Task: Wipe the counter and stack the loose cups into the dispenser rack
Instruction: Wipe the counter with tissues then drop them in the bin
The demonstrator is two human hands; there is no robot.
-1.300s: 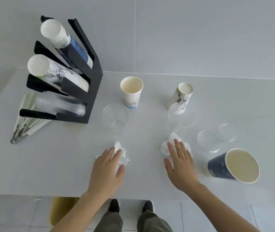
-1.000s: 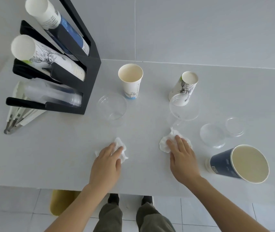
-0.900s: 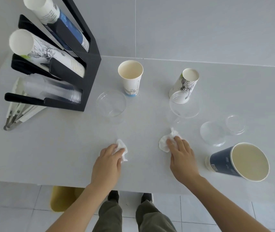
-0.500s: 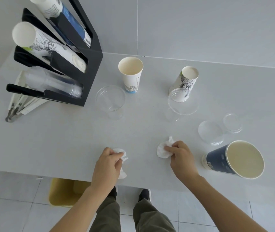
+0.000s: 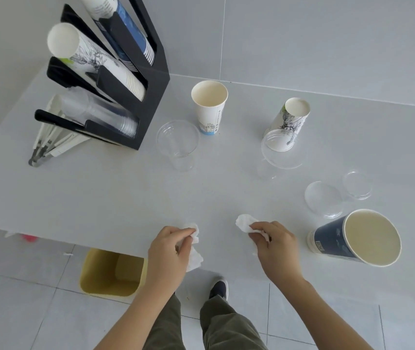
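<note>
My left hand (image 5: pixel 168 251) grips a crumpled white tissue (image 5: pixel 194 256) at the counter's front edge. My right hand (image 5: pixel 275 245) pinches a second tissue (image 5: pixel 243 223) on the white counter (image 5: pixel 100 198). The black dispenser rack (image 5: pixel 150 79) stands at the back left, holding paper and clear cup stacks. Loose on the counter are a white paper cup (image 5: pixel 210 106), an upside-down printed paper cup (image 5: pixel 288 123), a navy paper cup (image 5: pixel 355 238) at the right, and clear plastic cups (image 5: pixel 178 142) (image 5: pixel 280 154) (image 5: pixel 323 202) (image 5: pixel 356 185).
A bundle of wrapped straws (image 5: pixel 50 140) lies under the rack's left side. Below the counter's front edge a yellow bin (image 5: pixel 111 272) stands on the tiled floor, beside my legs and shoes. A tiled wall (image 5: pixel 302 41) backs the counter.
Both hands slid back toward the front edge and went from flat on the tissues to closed around them. The left tissue now hangs past the edge.
</note>
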